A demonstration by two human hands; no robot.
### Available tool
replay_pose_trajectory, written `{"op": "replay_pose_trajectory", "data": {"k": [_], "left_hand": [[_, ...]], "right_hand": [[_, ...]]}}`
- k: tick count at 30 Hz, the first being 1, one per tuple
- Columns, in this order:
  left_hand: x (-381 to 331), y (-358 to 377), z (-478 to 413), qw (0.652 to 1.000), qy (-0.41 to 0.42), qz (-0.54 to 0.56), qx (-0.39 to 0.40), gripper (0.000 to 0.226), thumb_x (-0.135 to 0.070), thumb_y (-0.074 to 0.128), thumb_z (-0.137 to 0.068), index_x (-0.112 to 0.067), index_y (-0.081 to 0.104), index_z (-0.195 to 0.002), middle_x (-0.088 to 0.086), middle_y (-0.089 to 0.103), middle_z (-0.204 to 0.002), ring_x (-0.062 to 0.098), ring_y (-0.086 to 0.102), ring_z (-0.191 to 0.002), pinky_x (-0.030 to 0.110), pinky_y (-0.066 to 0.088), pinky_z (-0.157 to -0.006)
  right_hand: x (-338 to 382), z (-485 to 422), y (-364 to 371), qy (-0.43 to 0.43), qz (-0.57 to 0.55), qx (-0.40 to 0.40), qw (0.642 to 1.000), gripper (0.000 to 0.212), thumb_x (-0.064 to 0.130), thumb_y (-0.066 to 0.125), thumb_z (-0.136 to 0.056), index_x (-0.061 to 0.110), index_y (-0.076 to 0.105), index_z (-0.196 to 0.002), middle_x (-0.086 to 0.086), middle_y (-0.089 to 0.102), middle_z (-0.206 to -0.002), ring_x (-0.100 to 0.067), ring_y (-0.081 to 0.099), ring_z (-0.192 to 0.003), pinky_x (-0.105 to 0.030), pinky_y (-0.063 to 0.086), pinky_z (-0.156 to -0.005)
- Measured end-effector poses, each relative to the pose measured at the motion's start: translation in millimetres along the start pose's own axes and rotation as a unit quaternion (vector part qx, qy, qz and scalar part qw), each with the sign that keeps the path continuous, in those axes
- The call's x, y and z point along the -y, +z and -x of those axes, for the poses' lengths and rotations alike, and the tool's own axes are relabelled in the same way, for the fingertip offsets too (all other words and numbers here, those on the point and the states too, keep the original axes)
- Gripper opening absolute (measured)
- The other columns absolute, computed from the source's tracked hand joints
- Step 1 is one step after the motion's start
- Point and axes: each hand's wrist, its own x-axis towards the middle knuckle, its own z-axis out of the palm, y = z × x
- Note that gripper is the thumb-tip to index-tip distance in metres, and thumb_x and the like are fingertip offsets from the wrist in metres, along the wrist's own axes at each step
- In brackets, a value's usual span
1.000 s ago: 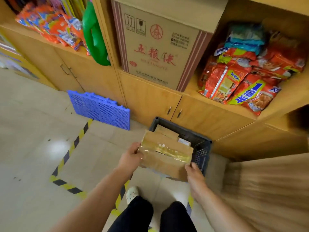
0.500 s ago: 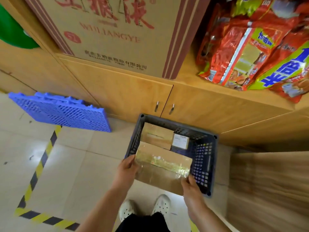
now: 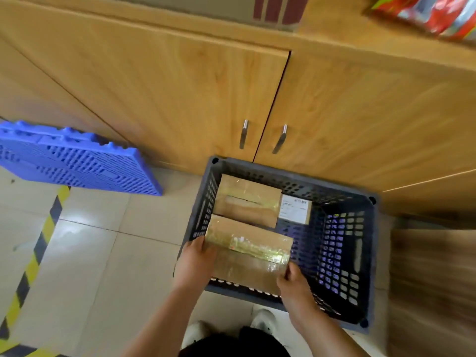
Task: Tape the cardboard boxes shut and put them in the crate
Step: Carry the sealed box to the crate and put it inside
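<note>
A dark perforated plastic crate [image 3: 342,253] stands on the floor against the cabinet. Over its near left part I hold a flat cardboard box [image 3: 247,256] with shiny tape across its top. My left hand [image 3: 194,264] grips its left end and my right hand [image 3: 293,284] grips its near right corner. The box sits low, at about the level of the crate's near rim. Deeper in the crate lies another taped cardboard box [image 3: 247,199] with a white label [image 3: 295,208] at its right end.
Wooden cabinet doors with two metal handles [image 3: 243,134] rise right behind the crate. A blue plastic pallet [image 3: 74,158] leans at the left. Yellow-black floor tape [image 3: 38,243] runs down the left. A wooden surface [image 3: 432,292] borders the right. My shoes [image 3: 262,322] are below the crate.
I have leaned in closer over the crate. The held box has come down from in front of the crate to over its near left part.
</note>
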Motion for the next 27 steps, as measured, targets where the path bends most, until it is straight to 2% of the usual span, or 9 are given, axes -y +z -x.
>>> {"op": "replay_pose_trajectory", "data": {"k": [3, 6, 8, 10, 12, 15, 18, 22, 27], "left_hand": [[11, 18, -23, 0.997, -0.007, -0.078, 0.014, 0.03, -0.03, 0.046, -0.088, -0.018, 0.055, -0.114, 0.008, 0.058, -0.113, 0.028, 0.057, -0.097, 0.04, 0.048, -0.083], [23, 38, -40, 0.992, 0.009, -0.126, 0.017, 0.063, -0.041, 0.048, -0.089, -0.026, 0.022, -0.144, 0.012, 0.043, -0.132, 0.032, 0.049, -0.114, 0.04, 0.042, -0.093], [30, 51, -50, 0.987, 0.026, -0.158, 0.025, 0.073, -0.045, 0.05, -0.09, -0.031, 0.007, -0.147, 0.017, 0.039, -0.133, 0.034, 0.046, -0.116, 0.039, 0.039, -0.093], [36, 60, -59, 0.984, 0.04, -0.168, 0.039, 0.073, -0.046, 0.053, -0.089, -0.034, 0.008, -0.146, 0.017, 0.037, -0.132, 0.035, 0.045, -0.116, 0.039, 0.039, -0.093], [41, 66, -69, 0.985, 0.044, -0.159, 0.05, 0.072, -0.044, 0.055, -0.088, -0.035, 0.012, -0.145, 0.018, 0.031, -0.139, 0.036, 0.04, -0.122, 0.043, 0.038, -0.098], [49, 71, -82, 0.985, 0.024, -0.148, 0.082, 0.079, -0.047, 0.056, -0.088, -0.038, 0.006, -0.148, 0.016, 0.015, -0.15, 0.036, 0.026, -0.135, 0.045, 0.03, -0.107], [52, 72, -88, 0.984, 0.026, -0.15, 0.089, 0.078, -0.046, 0.057, -0.089, -0.039, 0.007, -0.148, 0.012, 0.01, -0.151, 0.034, 0.016, -0.139, 0.044, 0.029, -0.108], [54, 75, -87, 0.983, 0.03, -0.155, 0.096, 0.074, -0.044, 0.054, -0.092, -0.04, 0.006, -0.148, 0.009, -0.004, -0.157, 0.033, -0.002, -0.145, 0.051, 0.016, -0.116], [41, 68, -68, 0.979, 0.062, -0.174, 0.089, 0.068, -0.038, 0.049, -0.095, -0.032, 0.01, -0.15, 0.007, -0.004, -0.159, 0.028, -0.001, -0.146, 0.047, 0.014, -0.118]], "right_hand": [[-12, -34, 18, 0.002, 0.001, -0.002, 1.0, 0.026, -0.001, 0.041, -0.095, 0.019, 0.049, -0.109, -0.004, 0.055, -0.099, -0.014, 0.047, -0.075, -0.024, 0.031, -0.06], [-22, -63, 34, -0.003, -0.022, 0.002, 1.0, 0.036, -0.004, 0.041, -0.095, 0.015, 0.051, -0.124, -0.006, 0.061, -0.117, -0.02, 0.058, -0.097, -0.03, 0.047, -0.079], [-27, -79, 42, -0.011, -0.033, 0.003, 0.999, 0.038, -0.003, 0.042, -0.095, 0.015, 0.051, -0.127, -0.007, 0.062, -0.119, -0.021, 0.06, -0.101, -0.035, 0.05, -0.087], [-31, -94, 49, -0.012, -0.036, -0.002, 0.999, 0.043, -0.002, 0.044, -0.095, 0.015, 0.048, -0.134, -0.007, 0.06, -0.125, -0.024, 0.059, -0.107, -0.04, 0.05, -0.093], [-35, -107, 53, -0.014, -0.041, -0.007, 0.999, 0.045, -0.001, 0.046, -0.095, 0.016, 0.046, -0.136, -0.007, 0.059, -0.127, -0.024, 0.06, -0.107, -0.04, 0.051, -0.092], [-39, -118, 59, -0.016, -0.039, -0.006, 0.999, 0.046, 0.0, 0.047, -0.095, 0.015, 0.044, -0.138, -0.008, 0.058, -0.129, -0.024, 0.058, -0.111, -0.04, 0.049, -0.096], [-42, -126, 64, -0.015, -0.046, -0.006, 0.999, 0.046, -0.002, 0.047, -0.094, 0.014, 0.045, -0.137, -0.008, 0.059, -0.127, -0.025, 0.058, -0.11, -0.041, 0.048, -0.097], [-41, -132, 59, -0.014, -0.008, 0.002, 1.0, 0.044, 0.001, 0.048, -0.095, 0.016, 0.044, -0.136, -0.007, 0.058, -0.128, -0.025, 0.058, -0.11, -0.043, 0.047, -0.099], [-28, -114, 41, -0.051, 0.078, 0.044, 0.995, 0.055, 0.0, 0.049, -0.094, 0.017, 0.036, -0.144, -0.008, 0.05, -0.14, -0.025, 0.052, -0.122, -0.039, 0.044, -0.102]]}}
